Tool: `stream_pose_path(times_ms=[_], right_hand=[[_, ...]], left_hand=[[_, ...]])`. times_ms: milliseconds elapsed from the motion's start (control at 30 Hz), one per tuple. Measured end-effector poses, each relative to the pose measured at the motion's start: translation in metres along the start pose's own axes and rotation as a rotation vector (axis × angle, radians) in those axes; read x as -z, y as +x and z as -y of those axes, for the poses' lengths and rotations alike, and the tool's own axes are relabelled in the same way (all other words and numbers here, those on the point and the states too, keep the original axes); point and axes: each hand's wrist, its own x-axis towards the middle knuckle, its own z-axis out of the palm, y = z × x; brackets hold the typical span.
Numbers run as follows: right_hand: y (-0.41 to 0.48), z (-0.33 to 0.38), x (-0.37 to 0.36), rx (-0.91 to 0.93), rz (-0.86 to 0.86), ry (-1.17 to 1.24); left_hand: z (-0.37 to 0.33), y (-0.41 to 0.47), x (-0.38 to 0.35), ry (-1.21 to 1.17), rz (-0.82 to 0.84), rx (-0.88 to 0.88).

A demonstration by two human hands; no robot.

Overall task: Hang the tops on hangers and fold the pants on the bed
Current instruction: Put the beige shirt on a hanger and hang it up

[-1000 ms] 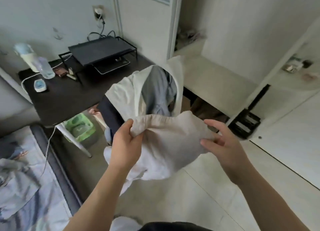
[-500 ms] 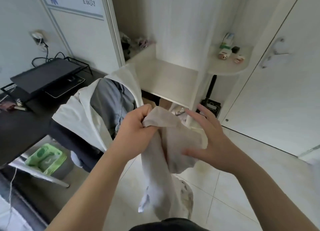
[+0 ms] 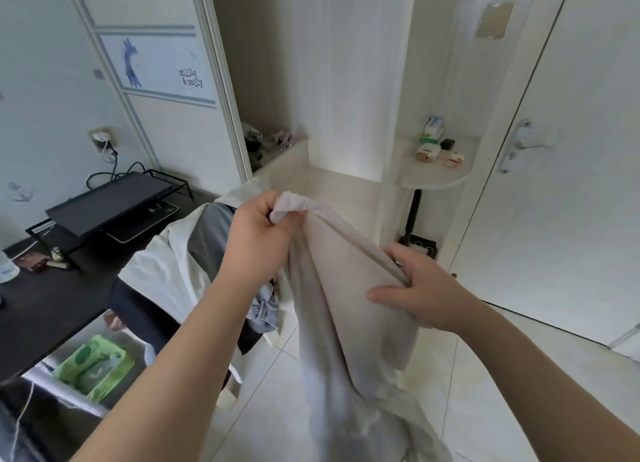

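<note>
Garment, beige, hanging limp: my left grip clenches its top edge, right grip pinches a fold. Best to draw both apart along one edge and shake it flat.

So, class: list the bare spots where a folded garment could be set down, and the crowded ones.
Free: wardrobe ledge between sliding door and white partition; floor tiles by the handled door. Crowded: rounded shelf, dark desk, clothes pile.
</note>
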Motion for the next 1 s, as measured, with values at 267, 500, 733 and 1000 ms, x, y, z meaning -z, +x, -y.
stream_pose_path(times_ms=[267,500,733,1000], right_hand=[[-0.032,-0.04,0.019,-0.221,-0.09,-0.125],[-0.025,-0.006,0.016,-0.132,-0.252,0.108],[-0.014,0.02,0.015,0.028,0.019,-0.118],[-0.017,0.011,0.032,0.013,0.035,-0.215]], left_hand=[[0.032,0.022,0.003,0.249,-0.15,0.203],[0.031,-0.011,-0.038,-0.003,0.206,0.321],[0.003,-0.044,-0.057,0.087,0.64,-0.048],[0.006,-0.042,-0.065,0.108,0.601,-0.034]])
